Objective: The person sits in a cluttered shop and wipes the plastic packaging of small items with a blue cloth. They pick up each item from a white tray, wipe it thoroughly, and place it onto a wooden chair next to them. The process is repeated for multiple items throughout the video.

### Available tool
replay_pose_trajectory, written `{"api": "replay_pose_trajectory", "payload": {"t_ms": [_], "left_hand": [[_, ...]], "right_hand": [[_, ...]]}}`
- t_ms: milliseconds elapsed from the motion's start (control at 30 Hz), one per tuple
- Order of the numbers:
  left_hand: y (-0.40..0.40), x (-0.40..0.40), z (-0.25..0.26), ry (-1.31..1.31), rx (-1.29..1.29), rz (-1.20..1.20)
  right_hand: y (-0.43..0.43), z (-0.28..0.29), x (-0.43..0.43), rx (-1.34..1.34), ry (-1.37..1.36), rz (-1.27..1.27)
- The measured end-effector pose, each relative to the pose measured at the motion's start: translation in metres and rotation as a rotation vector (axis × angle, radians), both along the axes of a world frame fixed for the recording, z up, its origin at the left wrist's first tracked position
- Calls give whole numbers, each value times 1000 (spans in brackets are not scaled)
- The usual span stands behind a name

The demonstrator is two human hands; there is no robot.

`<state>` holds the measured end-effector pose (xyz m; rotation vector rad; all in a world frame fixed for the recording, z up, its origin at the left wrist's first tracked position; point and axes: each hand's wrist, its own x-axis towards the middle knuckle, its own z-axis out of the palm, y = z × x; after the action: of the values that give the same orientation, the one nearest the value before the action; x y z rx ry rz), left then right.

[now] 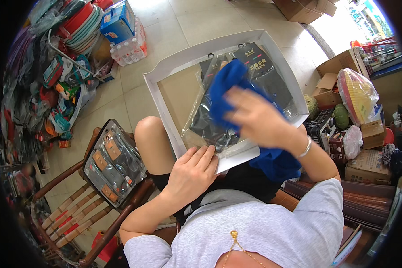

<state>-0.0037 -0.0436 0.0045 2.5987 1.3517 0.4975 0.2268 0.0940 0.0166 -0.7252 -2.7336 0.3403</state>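
My right hand (pixel 254 115) grips a blue cloth (pixel 226 90) and is blurred, over packets in a shallow white cardboard box (pixel 152 97) resting on my lap. My left hand (pixel 196 169) lies on the box's near rim, its fingertips over the edge beside a clear plastic packet (pixel 204 129) with dark contents. Another dark packaged item (pixel 271 78) with printed writing lies at the box's right side. The left part of the box shows its bare tan bottom. More blue cloth (pixel 276 162) hangs below my right forearm.
A black tray (pixel 87 152) of packaged dark items stands on a bamboo chair (pixel 67 202) at left. Bottled water (pixel 129 52) under a blue carton (pixel 117 21) and piled plastic-wrapped goods are at upper left. Cardboard boxes (pixel 368 165) and a green melon (pixel 341 115) sit at right.
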Motion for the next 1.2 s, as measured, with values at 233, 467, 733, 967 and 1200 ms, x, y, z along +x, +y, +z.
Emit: {"api": "replay_pose_trajectory", "payload": {"t_ms": [233,467,733,967,1200], "left_hand": [[0,2,5,27,-27,-19],[1,0,6,42,-134,-32],[-1,-2,11,95,-346,-42],[13,-15,25,-241,-244,-71],[42,-18,26,-163,-196,126]], "right_hand": [[35,-11,-26,114,97,-69],[-11,-17,-58,-61,45,238],[-16,-16,-55,-196,57,320],[-21,3,-13,-139,-42,212],[-2,1,9,-12,60,-146]]}}
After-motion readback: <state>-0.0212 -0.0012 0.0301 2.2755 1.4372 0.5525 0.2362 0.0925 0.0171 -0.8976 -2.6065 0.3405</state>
